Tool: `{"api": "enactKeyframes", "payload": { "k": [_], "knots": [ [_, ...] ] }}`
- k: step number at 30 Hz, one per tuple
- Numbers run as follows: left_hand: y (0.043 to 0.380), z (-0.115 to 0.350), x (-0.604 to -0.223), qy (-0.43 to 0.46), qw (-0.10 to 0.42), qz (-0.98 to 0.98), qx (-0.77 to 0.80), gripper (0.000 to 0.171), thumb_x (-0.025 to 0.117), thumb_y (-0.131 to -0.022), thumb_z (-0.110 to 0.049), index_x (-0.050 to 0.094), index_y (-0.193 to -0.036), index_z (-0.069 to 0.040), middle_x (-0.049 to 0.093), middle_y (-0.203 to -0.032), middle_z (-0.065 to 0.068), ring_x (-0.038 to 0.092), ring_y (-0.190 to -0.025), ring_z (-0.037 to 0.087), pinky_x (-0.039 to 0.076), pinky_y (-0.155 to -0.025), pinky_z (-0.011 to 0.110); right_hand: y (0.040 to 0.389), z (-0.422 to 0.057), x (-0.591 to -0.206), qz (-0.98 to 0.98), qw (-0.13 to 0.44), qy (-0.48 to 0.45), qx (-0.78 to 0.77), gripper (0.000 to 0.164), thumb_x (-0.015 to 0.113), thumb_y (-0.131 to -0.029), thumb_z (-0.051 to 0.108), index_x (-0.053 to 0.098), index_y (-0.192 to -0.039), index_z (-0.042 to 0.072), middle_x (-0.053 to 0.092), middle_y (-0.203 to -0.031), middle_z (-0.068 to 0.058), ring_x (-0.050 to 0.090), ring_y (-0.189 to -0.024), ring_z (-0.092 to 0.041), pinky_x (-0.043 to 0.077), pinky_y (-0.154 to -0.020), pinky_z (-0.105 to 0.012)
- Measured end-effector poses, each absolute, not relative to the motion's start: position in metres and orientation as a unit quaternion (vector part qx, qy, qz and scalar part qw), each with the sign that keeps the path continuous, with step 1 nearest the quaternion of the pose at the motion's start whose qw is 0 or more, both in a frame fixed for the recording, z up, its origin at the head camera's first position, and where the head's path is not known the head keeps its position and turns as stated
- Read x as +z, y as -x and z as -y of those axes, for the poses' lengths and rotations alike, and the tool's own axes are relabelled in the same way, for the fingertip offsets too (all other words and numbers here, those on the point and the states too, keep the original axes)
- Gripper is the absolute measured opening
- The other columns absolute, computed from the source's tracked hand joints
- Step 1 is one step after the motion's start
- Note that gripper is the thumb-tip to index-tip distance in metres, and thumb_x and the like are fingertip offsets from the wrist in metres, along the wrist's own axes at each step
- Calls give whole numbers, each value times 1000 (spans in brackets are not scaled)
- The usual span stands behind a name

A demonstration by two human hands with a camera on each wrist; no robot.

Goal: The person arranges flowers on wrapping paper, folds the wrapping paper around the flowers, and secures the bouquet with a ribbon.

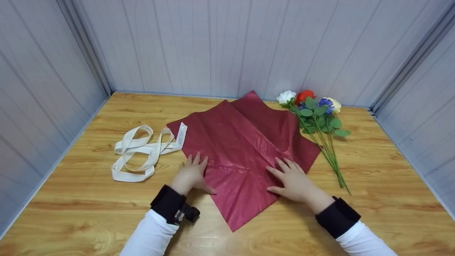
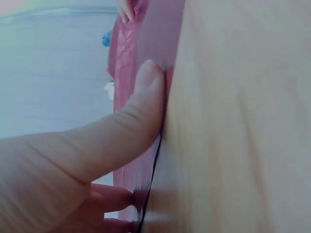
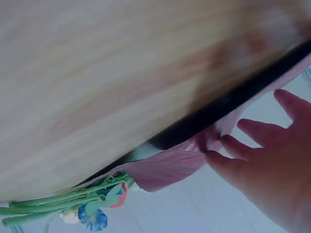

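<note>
**On the wood-grain tabletop, creased burgundy wrapping paper between the hands**

The thin-looking sheet could skew or tear, I'd judge, if the left hand and right hand pulled unevenly. Any slide might also drag the printed white ribbon, whose tail overlaps the sheet's left side, or nudge the long-stemmed artificial flowers by its right corner.

From the left hand, the paper spreads from eleven round to five o'clock; from the right, eight round to one. Both hands are well open — fingers apart, touching the paper near its edges, no clear grip. Ribbon: the left's ten o'clock; flowers: the right's one.
</note>
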State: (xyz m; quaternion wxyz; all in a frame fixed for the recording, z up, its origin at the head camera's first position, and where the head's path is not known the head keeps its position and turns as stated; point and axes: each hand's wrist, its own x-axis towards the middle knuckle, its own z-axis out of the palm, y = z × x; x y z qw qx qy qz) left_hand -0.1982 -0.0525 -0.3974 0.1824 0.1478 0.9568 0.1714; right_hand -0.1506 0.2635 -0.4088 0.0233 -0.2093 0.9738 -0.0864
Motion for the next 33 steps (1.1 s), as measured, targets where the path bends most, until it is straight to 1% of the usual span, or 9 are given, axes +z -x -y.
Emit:
{"api": "enactKeyframes", "payload": {
  "k": [5,9,13,16,19,23,27,30,33],
  "knots": [
    [198,62,-399,-150,184,-954,186,114,86,-63,-43,23,-150,-4,7,-156,24,3,-143,45,8,-111,63,152,-261,-409,-971,-13,218,-99,62,64,-87,43,49,-138,11,34,-147,-25,29,-134,-49,24,-106,-63],
    [198,69,-397,-141,194,-952,188,113,87,-63,-39,23,-150,-6,6,-156,25,2,-142,46,6,-111,64,152,-260,-411,-969,-36,222,-99,62,64,-87,41,47,-140,12,29,-150,-25,33,-134,-46,24,-106,-63],
    [199,76,-395,-134,198,-954,183,111,87,-63,-37,24,-150,-10,6,-156,25,0,-142,47,4,-111,63,151,-259,-412,-973,-7,211,-96,61,61,-90,39,43,-143,15,20,-153,-25,28,-136,-46,21,-107,-64],
    [199,79,-393,-131,194,-956,179,110,87,-63,-36,25,-150,-12,7,-156,27,1,-142,48,5,-111,64,151,-259,-412,-975,30,197,-97,59,58,-92,40,42,-143,16,19,-154,-25,22,-138,-47,19,-108,-64],
    [197,77,-391,-132,192,-957,173,108,87,-64,-35,26,-150,-10,7,-154,31,1,-141,50,5,-111,64,150,-258,-411,-976,67,186,-94,58,54,-94,42,41,-144,15,21,-153,-26,20,-137,-50,20,-107,-64],
    [190,65,-384,-162,199,-955,150,100,84,-70,-28,26,-149,-6,5,-153,32,-1,-141,50,4,-113,60,150,-257,-409,-975,102,171,-96,61,51,-95,45,38,-146,16,23,-152,-28,20,-136,-53,22,-103,-68],
    [177,46,-379,-195,201,-952,122,96,79,-74,-33,26,-149,-4,7,-154,31,1,-141,50,8,-115,56,149,-255,-408,-975,113,159,-103,61,51,-94,46,36,-147,18,22,-152,-27,18,-137,-52,20,-101,-72],
    [164,28,-379,-196,213,-951,110,102,81,-70,-42,26,-150,-9,10,-153,31,3,-139,53,12,-113,60,149,-255,-409,-975,114,157,-106,60,52,-94,44,36,-147,19,21,-153,-27,17,-138,-52,20,-100,-73],
    [153,13,-380,-190,230,-950,91,104,83,-66,-43,28,-150,-15,14,-152,32,8,-137,56,17,-108,66,149,-254,-410,-976,111,155,-104,58,52,-95,43,37,-146,21,21,-153,-26,17,-138,-52,20,-100,-73]
  ]
}}
